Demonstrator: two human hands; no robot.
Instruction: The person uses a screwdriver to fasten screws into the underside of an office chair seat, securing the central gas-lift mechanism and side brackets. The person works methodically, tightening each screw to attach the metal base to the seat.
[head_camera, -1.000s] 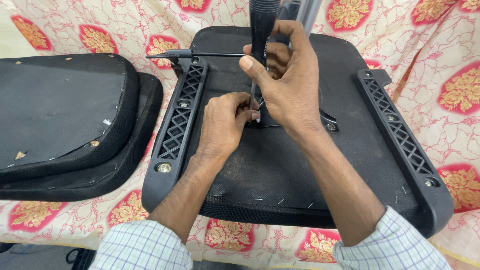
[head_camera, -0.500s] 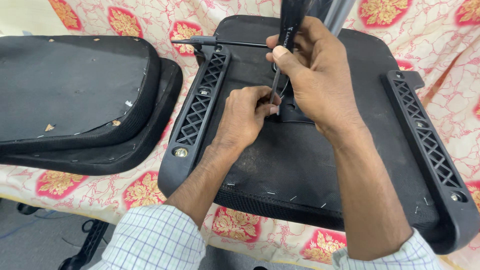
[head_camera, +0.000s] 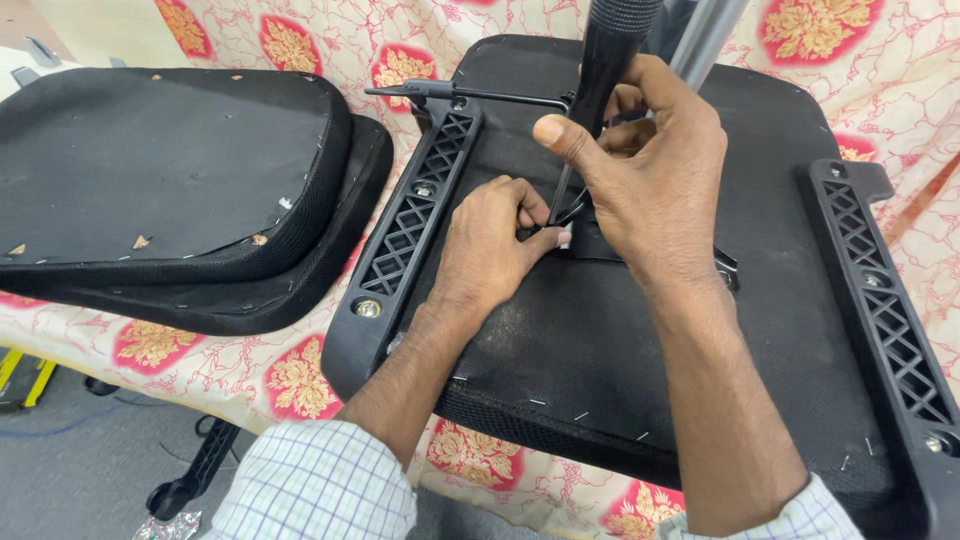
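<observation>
An upturned black chair seat (head_camera: 640, 380) lies on the table with black lattice brackets on its left (head_camera: 405, 225) and right (head_camera: 880, 300) sides. My right hand (head_camera: 650, 170) grips the black handle of a screwdriver (head_camera: 610, 60), held upright over the middle of the seat. Its thin shaft runs down to a black metal plate (head_camera: 600, 245). My left hand (head_camera: 495, 245) rests on the seat with fingertips pinched at the shaft's tip; what they hold is hidden. A thin metal lever (head_camera: 470, 95) sticks out to the left near the seat's far edge.
Two more black seat cushions (head_camera: 170, 180) are stacked upside down at the left. A cloth with red and gold flowers (head_camera: 300, 375) covers the table. A grey metal tube (head_camera: 705, 40) rises behind my right hand. The floor and a black chair base (head_camera: 190, 475) show at lower left.
The view has shifted so the seat sits further right and closer. Both hands stay at the same spot on the seat, the right still on the screwdriver handle.
</observation>
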